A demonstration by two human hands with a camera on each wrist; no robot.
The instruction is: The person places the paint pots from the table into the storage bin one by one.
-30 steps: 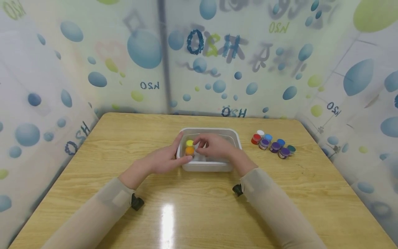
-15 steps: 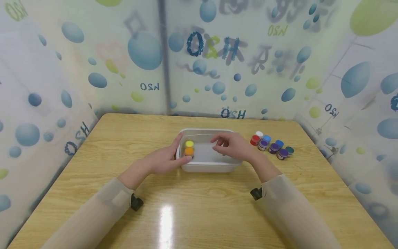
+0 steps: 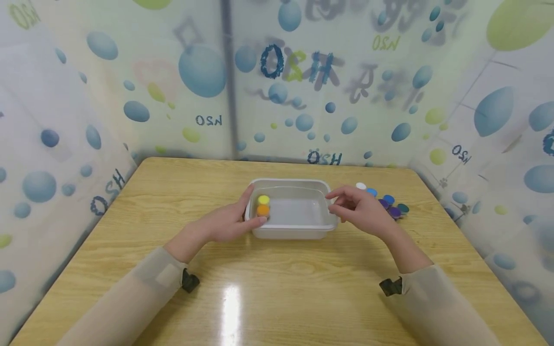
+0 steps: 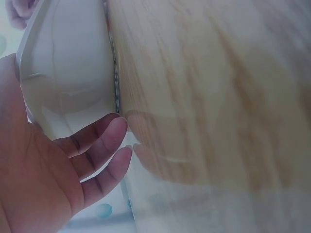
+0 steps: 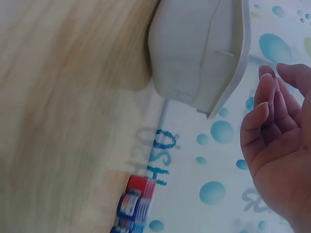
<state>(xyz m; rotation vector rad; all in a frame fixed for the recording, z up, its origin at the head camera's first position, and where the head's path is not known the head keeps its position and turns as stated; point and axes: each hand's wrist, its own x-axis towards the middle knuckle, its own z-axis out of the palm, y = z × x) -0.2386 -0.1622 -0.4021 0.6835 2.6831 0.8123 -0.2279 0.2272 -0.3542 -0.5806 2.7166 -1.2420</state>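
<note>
A white plastic tub [image 3: 290,234] stands on the table in the head view. Inside, at its left end, are a yellow-lidded paint pot [image 3: 263,199] and an orange-lidded paint pot [image 3: 263,210]. My left hand [image 3: 227,222] holds the tub's left end, its thumb over the near rim; the left wrist view shows the fingers [image 4: 104,145] curved along the outer wall. Fingers bent and nothing between them, my right hand [image 3: 363,211] hovers at the tub's right rim. In the right wrist view that hand [image 5: 279,141] is beside the tub's wall [image 5: 189,53].
Right of the tub sits a cluster of several paint pots, among them a white-lidded pot [image 3: 361,186], a purple-lidded pot [image 3: 394,212] and a green-lidded pot [image 3: 403,208]. The right hand hides part of the cluster. A patterned curtain [image 3: 173,120] hangs behind the wooden table [image 3: 182,307].
My right hand has moved right, from above the pots in the tub across to its right rim, now overlapping the outside cluster. The left hand keeps its hold.
</note>
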